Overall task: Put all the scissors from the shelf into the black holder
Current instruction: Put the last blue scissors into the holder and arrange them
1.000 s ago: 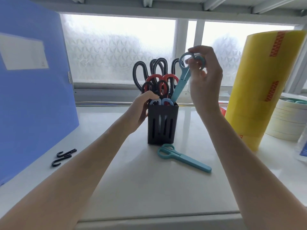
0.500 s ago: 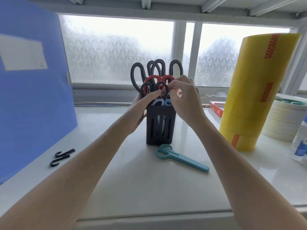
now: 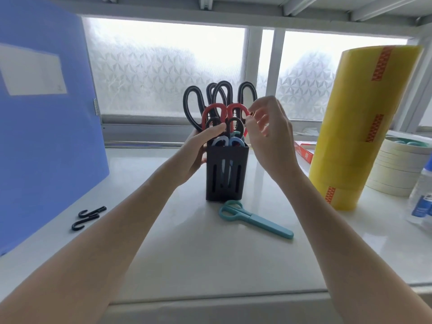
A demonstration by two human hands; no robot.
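The left hand (image 3: 196,148) clasped the black holder (image 3: 226,174), grip closed on it. The right hand (image 3: 268,134) hovered, grip open. Teal scissors (image 3: 254,218) lay on the shelf (image 3: 187,253).

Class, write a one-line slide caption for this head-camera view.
Left hand steadies the black holder of scissors, right hand at the handles; teal scissors lie on the shelf.

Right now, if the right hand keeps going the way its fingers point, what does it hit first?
The right hand has fingers pointing left toward the red scissor handles standing in the black holder. Those loops look like first contact; depth is uncertain, so it may already touch them.
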